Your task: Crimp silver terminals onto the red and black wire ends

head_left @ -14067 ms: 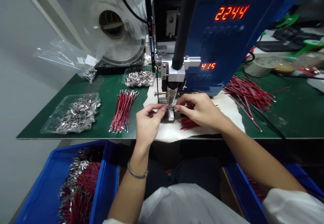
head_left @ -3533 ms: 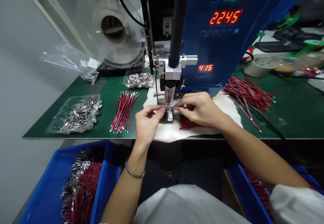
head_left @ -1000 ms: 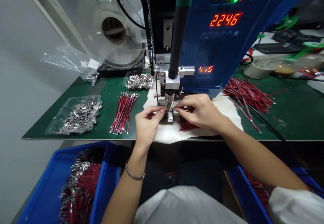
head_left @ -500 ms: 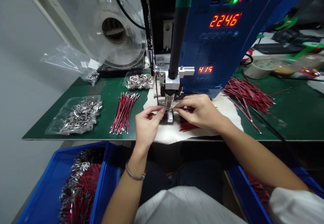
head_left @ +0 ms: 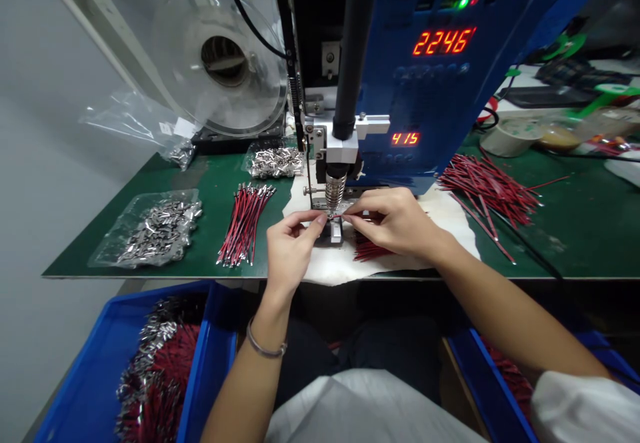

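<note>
Under the spring-wrapped tip (head_left: 335, 189) of the blue machine (head_left: 420, 96), both hands meet over a small metal block (head_left: 336, 231). My left hand (head_left: 294, 246) pinches a tiny part at the block's left side, too small to make out. Thumb and forefinger of my right hand (head_left: 395, 223) are closed on a thin red wire (head_left: 338, 216) that reaches over the block. Beneath my right hand lies a bundle of red wires (head_left: 369, 248) on white paper (head_left: 330, 268), partly covered by the hand.
Left on the green table (head_left: 215, 169) are a bag of metal parts (head_left: 160, 229), another metal pile (head_left: 276, 161) and a wire bundle (head_left: 245, 223). More red wires (head_left: 493, 186) lie right. Blue bins (head_left: 95, 356) stand below the edge. A clear reel (head_left: 175, 49) stands behind.
The machine's tip has risen slightly, so the spot between my fingertips shows more. Both hands have stayed nearly still.
</note>
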Demonstrator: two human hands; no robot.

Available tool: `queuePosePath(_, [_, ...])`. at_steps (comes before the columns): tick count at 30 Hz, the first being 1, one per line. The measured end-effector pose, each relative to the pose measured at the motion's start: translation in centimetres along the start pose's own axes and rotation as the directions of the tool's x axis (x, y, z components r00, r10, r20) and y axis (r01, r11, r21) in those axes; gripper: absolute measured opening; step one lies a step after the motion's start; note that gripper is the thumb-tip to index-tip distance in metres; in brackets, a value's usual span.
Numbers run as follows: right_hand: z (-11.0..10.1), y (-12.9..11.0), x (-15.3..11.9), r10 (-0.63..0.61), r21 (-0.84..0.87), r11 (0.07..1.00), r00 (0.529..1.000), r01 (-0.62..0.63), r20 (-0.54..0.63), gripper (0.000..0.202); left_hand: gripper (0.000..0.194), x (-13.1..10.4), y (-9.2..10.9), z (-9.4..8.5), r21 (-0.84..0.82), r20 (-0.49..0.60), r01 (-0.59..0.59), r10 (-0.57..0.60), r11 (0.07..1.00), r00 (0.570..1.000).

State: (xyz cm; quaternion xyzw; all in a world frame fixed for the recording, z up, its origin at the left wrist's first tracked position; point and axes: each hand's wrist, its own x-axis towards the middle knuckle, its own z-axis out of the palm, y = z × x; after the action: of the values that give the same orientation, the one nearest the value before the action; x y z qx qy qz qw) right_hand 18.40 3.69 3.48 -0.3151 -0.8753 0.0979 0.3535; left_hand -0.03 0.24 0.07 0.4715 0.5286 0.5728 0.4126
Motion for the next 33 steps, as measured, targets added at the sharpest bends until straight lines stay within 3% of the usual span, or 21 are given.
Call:
queuePosePath(15, [-0.4, 1.0, -0.3, -0.065, -0.018, 0.998, 0.988, 0.068, 0.14, 0.019, 0.022, 0.1, -0.1, -0.1, 0.011, 0.028, -0.021, 0.021, 1.0, 0.999])
queuePosePath(33, [-0.5, 0.7, -0.2, -0.081, 0.05, 0.996, 0.988, 0.075, 0.128, 0.017, 0.02, 0.2, -0.1, 0.1, 0.008, 0.037, -0.038, 0.038, 0.999, 0.999])
